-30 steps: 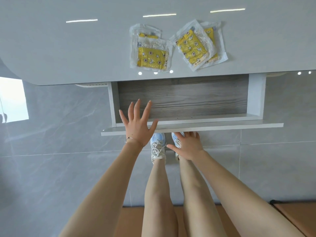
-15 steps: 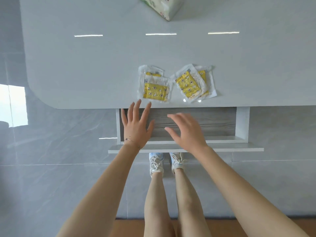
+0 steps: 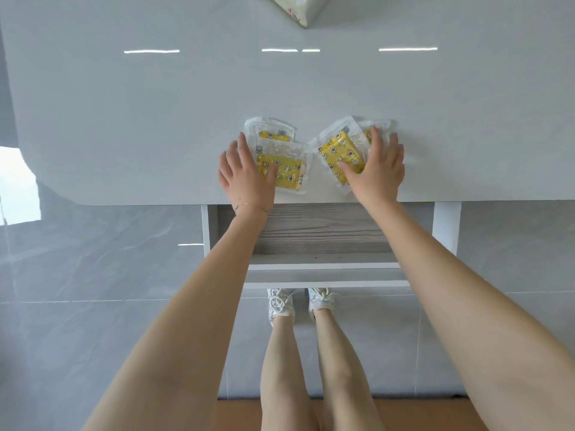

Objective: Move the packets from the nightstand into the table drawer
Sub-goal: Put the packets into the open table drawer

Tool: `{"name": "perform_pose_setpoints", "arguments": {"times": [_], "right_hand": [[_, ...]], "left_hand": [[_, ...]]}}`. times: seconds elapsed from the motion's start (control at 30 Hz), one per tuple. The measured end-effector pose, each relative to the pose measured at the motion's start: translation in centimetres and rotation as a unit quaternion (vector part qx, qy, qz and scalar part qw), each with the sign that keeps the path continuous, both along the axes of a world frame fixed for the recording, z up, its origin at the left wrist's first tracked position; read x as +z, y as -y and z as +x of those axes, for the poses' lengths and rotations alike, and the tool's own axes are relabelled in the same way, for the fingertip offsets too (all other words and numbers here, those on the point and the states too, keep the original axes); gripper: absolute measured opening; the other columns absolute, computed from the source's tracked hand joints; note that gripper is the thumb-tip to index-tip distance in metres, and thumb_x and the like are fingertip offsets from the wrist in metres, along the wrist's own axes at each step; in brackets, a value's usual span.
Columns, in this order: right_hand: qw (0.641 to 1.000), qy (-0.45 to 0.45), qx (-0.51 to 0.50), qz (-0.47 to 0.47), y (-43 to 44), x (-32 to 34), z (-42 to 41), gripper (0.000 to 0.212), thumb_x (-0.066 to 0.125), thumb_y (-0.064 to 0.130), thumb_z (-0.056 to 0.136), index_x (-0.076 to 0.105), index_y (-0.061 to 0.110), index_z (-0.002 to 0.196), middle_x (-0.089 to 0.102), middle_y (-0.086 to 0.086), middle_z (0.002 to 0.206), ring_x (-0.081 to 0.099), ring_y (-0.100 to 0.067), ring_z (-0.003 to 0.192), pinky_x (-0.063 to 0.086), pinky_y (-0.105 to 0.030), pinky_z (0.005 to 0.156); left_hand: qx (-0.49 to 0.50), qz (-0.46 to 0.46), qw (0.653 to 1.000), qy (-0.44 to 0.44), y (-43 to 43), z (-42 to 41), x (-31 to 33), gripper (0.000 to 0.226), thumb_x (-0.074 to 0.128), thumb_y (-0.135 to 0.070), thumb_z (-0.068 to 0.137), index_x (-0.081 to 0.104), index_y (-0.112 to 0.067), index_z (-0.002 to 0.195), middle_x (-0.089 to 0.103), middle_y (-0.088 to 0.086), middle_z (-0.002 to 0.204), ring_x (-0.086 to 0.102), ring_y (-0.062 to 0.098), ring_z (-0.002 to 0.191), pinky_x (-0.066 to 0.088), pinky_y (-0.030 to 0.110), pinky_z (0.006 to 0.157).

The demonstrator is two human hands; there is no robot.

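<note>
Several clear packets with yellow patterned contents lie in two overlapping pairs near the front edge of the white tabletop (image 3: 155, 119). My left hand (image 3: 245, 172) rests on the left pair, its thumb on the front packet (image 3: 289, 175) and its fingers along that packet's left edge. A second packet (image 3: 273, 132) shows behind it. My right hand (image 3: 376, 172) lies flat over the right pair, with the thumb on the tilted packet (image 3: 339, 149) and the fingers covering most of the rear packet (image 3: 381, 126). The open drawer (image 3: 320, 231), with a grey wood-grain bottom and nothing in it, juts out under the edge below both hands.
A soft pack of tissues (image 3: 298, 7) sits at the far edge of the tabletop. The drawer's white front panel (image 3: 323, 276) extends toward my legs and white sneakers (image 3: 281, 303). Grey floor tiles surround the table, with a wooden strip at the bottom.
Both hands rose from the drawer front and reached forward onto the tabletop, landing on the two packet pairs. The view tilted up, bringing more of the tabletop in.
</note>
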State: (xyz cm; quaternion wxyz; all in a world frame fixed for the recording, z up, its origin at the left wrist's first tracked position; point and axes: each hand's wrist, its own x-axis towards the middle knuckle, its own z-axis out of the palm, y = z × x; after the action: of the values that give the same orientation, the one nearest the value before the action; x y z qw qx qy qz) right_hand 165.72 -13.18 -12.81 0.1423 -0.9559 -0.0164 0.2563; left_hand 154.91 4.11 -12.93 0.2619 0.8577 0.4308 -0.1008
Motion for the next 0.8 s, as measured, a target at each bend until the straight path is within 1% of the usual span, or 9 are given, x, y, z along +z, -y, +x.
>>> {"name": "perform_pose_setpoints", "arguments": {"times": [0.13,0.23,0.33,0.4,0.47,0.53,0.6,0.67,0.8], "right_hand": [[0.998,0.058,-0.015,0.02,-0.1,0.3,-0.3,0.083,0.072,0.042,0.079,0.03,0.016,0.146,0.037,-0.01,0.143,0.033,-0.029,0.133,0.036,-0.044,0.101],[0.988,0.013,-0.097,0.117,-0.3,0.6,-0.9,0.079,0.078,0.025,0.075,0.036,0.007,0.139,0.045,-0.011,0.134,0.044,-0.027,0.124,0.04,-0.036,0.096],[0.97,-0.03,-0.16,0.18,0.1,1.4,-2.1,0.055,0.076,0.015,0.075,0.047,0.008,0.121,0.055,-0.006,0.114,0.057,-0.018,0.096,0.04,-0.008,0.068],[0.963,-0.048,-0.169,0.202,1.0,2.2,-3.3,0.036,0.072,0.013,0.078,0.049,0.014,0.106,0.055,-0.001,0.099,0.053,-0.008,0.076,0.037,-0.003,0.055],[0.958,-0.074,-0.173,0.217,2.3,2.6,-5.0,0.029,0.07,0.014,0.08,0.048,0.017,0.099,0.054,0.001,0.093,0.05,-0.01,0.074,0.038,-0.007,0.057],[0.946,-0.109,-0.188,0.238,3.7,2.6,-6.9,0.024,0.068,0.012,0.082,0.051,0.018,0.098,0.058,0.002,0.092,0.055,-0.015,0.08,0.045,-0.02,0.067],[0.928,-0.156,-0.221,0.257,4.9,2.4,-8.7,0.02,0.065,0.008,0.083,0.054,0.021,0.093,0.061,0.003,0.09,0.059,-0.015,0.081,0.048,-0.028,0.072],[0.906,-0.205,-0.257,0.267,5.7,2.1,-10.1,0.023,0.063,0.005,0.085,0.055,0.026,0.091,0.063,0.005,0.089,0.061,-0.013,0.083,0.05,-0.028,0.075],[0.871,-0.249,-0.328,0.267,6.6,-0.5,-11.5,0.032,0.062,0.002,0.088,0.054,0.017,0.115,0.065,0.002,0.1,0.063,-0.016,0.094,0.05,-0.023,0.072]], "left_hand": [[0.021,-0.026,0.999,0.037,1.0,0.5,0.2,0.077,0.06,-0.031,0.089,0.015,-0.013,0.149,0.036,0.007,0.142,0.031,0.028,0.131,0.024,0.04,0.108],[0.061,-0.09,0.99,0.084,2.2,0.3,0.9,0.071,0.062,-0.011,0.086,0.024,-0.01,0.145,0.041,0.009,0.136,0.042,0.025,0.12,0.033,0.034,0.101],[0.164,-0.202,0.958,0.124,3.5,-1.0,1.2,0.05,0.058,-0.002,0.085,0.04,-0.012,0.132,0.051,0.006,0.119,0.053,0.018,0.098,0.046,0.02,0.076],[0.217,-0.234,0.939,0.125,4.1,-2.4,1.3,0.029,0.06,-0.006,0.087,0.051,-0.014,0.113,0.056,-0.002,0.096,0.055,0.012,0.081,0.044,0.009,0.06],[0.214,-0.24,0.941,0.101,4.5,-4.3,1.2,0.013,0.063,-0.009,0.086,0.054,-0.015,0.094,0.056,-0.007,0.081,0.054,0.01,0.075,0.044,0.008,0.06],[0.224,-0.279,0.929,0.094,5.0,-6.2,0.8,0.009,0.063,-0.01,0.085,0.057,-0.016,0.084,0.061,-0.004,0.078,0.057,0.013,0.075,0.05,0.021,0.069],[0.222,-0.311,0.92,0.086,5.5,-7.9,0.3,0.006,0.062,-0.012,0.087,0.059,-0.014,0.083,0.064,0.0,0.079,0.06,0.016,0.075,0.053,0.032,0.072],[0.197,-0.327,0.922,0.06,5.9,-9.5,-0.2,0.003,0.061,-0.011,0.087,0.059,-0.011,0.085,0.063,0.0,0.076,0.059,0.017,0.073,0.052,0.034,0.072],[0.208,-0.321,0.924,0.011,4.2,-11.2,-2.5,0.005,0.06,-0.012,0.089,0.062,-0.009,0.093,0.064,0.003,0.082,0.059,0.02,0.077,0.051,0.037,0.076]]}}
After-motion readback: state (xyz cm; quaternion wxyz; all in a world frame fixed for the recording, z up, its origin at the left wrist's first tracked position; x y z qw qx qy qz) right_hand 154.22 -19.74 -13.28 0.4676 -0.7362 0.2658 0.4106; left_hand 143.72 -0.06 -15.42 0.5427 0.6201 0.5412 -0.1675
